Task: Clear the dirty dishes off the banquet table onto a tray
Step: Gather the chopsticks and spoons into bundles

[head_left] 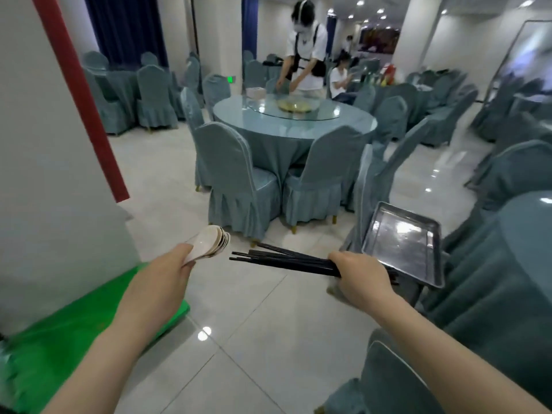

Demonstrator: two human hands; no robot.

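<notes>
Meanwhile left hand (171, 268) grips one stack of spoons (210, 242), right hand (360, 271) one chopstick bundle (283, 259).

Spoons (210, 242), centre left of frame: white, glossy, ceramic in look. Chopsticks (286, 259), centre: black, smooth, dull sheen. Tray (434, 271), right of centre: bare metal, polished, mirror-like base reflecting lights. Floor (268, 324): pale tiles, high gloss. Chair covers (239, 174): grey-blue cloth, faint satin sheen. Table (239, 115), upper centre: glass top, glossy, over cloth. Green mat (74, 339), lower left: smooth, plastic-like.
</notes>
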